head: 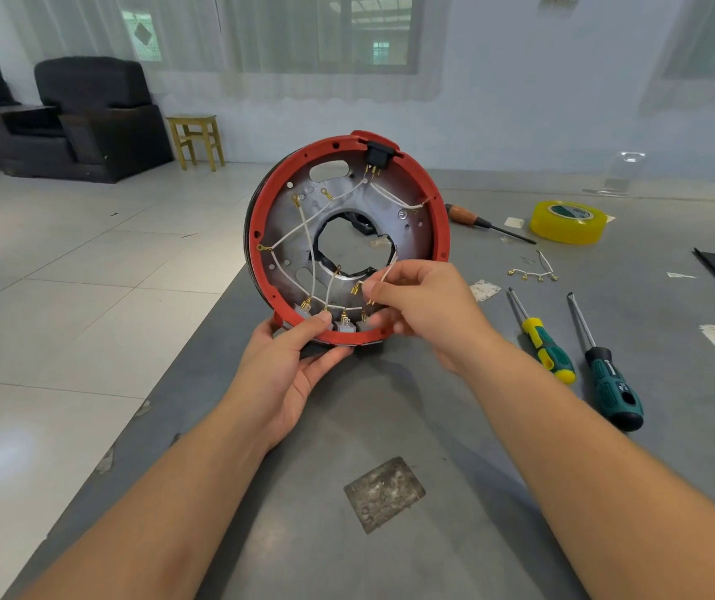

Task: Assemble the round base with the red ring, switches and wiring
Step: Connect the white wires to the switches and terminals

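Matt red ring (pixel 256 218), scorched metal plate (pixel 412 236)

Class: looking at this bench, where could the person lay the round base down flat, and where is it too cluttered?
Bare grey table lies between the forearms, around the metal plate. Right of the right hand it is crowded: two screwdrivers, loose wires, tape roll.

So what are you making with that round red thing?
A person is wiring up a round base with a red ring. The left hand holds its bottom edge, tilted up over the grey table. The right hand pinches a white wire near the row of switches. Screwdrivers and yellow tape lie nearby.
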Available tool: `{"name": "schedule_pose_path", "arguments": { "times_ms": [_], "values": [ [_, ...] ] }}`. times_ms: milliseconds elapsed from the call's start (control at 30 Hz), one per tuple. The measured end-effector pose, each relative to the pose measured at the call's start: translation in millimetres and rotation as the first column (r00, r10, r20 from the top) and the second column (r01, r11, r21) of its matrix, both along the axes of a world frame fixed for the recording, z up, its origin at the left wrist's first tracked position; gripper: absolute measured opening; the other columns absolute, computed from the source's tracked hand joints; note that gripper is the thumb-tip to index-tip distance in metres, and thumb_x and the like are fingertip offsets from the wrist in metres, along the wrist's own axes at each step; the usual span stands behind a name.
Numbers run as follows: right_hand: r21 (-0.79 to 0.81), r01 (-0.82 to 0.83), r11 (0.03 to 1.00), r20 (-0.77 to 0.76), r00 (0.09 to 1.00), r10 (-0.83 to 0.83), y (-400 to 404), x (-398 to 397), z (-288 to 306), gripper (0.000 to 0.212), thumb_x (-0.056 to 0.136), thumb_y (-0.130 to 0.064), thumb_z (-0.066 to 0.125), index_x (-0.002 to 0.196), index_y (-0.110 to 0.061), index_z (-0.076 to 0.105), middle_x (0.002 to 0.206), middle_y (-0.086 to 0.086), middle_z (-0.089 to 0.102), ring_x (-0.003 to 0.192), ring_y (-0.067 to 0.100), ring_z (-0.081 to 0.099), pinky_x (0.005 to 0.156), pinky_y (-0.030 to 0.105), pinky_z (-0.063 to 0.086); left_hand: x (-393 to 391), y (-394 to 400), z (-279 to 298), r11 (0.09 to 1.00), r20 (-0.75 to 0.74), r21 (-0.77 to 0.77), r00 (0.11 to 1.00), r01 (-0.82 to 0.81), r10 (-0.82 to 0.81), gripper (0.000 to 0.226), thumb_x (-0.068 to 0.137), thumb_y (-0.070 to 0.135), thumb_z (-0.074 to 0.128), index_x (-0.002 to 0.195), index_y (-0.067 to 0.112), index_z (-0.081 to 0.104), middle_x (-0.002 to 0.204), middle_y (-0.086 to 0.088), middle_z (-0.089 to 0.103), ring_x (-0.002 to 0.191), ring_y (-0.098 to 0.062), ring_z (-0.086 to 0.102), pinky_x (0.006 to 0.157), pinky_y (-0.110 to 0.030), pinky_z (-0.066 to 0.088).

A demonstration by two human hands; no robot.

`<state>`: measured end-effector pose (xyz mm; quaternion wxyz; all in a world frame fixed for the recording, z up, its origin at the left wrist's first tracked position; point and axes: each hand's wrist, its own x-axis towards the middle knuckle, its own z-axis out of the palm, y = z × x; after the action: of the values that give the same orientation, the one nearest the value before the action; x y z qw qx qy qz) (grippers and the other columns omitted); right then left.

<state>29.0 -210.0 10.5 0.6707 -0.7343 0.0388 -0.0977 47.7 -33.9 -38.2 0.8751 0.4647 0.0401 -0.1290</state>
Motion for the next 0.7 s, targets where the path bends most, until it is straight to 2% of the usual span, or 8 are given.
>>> {"name": "schedule_pose_path", "arguments": {
  "times_ms": [100,267,433,700],
  "values": [
    [-0.094,0.026,0.995,0.017,1.000,-0.024,-2,4,5,0.004,0.090,-0.010,0.075,0.086,-0.009,0.076,0.062,-0.001,0.067,0.048,0.009,0.057,0.043,0.018,0.042,-1,1,1,1.000,-0.009,-0.001,1.000,0.021,-0.021,0.051,0.094,0.000,0.073,0.140,0.000,0.052,0.125,-0.025,0.072,0.108,-0.039,0.076,0.087,-0.050,0.064],
    [-0.123,-0.013,0.992,-0.001,1.000,0.013,-5,7,11,0.006,0.086,-0.007,0.079,0.088,-0.012,0.080,0.072,0.004,0.075,0.067,0.010,0.072,0.059,0.015,0.053,0,2,2,0.999,-0.013,0.002,0.999,0.045,-0.045,0.055,0.093,0.002,0.074,0.142,0.002,0.050,0.126,-0.025,0.072,0.109,-0.040,0.075,0.089,-0.050,0.063],
    [-0.127,-0.024,0.992,-0.035,0.999,0.020,-10,10,20,0.010,0.084,0.002,0.080,0.090,-0.004,0.075,0.080,0.013,0.078,0.076,0.023,0.078,0.074,0.028,0.064,-1,1,1,0.998,0.002,0.014,0.999,0.055,-0.055,0.059,0.092,0.002,0.076,0.144,0.001,0.048,0.126,-0.024,0.072,0.110,-0.038,0.075,0.092,-0.050,0.063],
    [-0.445,-0.005,0.896,-0.030,1.000,-0.009,-14,13,20,0.014,0.082,-0.005,0.078,0.085,-0.018,0.075,0.075,0.003,0.078,0.072,0.019,0.078,0.078,0.044,0.065,0,0,-1,0.998,0.022,0.007,0.998,0.056,-0.056,0.059,0.092,0.001,0.075,0.145,0.000,0.048,0.124,-0.025,0.073,0.109,-0.039,0.075,0.092,-0.052,0.062]
  ]
}}
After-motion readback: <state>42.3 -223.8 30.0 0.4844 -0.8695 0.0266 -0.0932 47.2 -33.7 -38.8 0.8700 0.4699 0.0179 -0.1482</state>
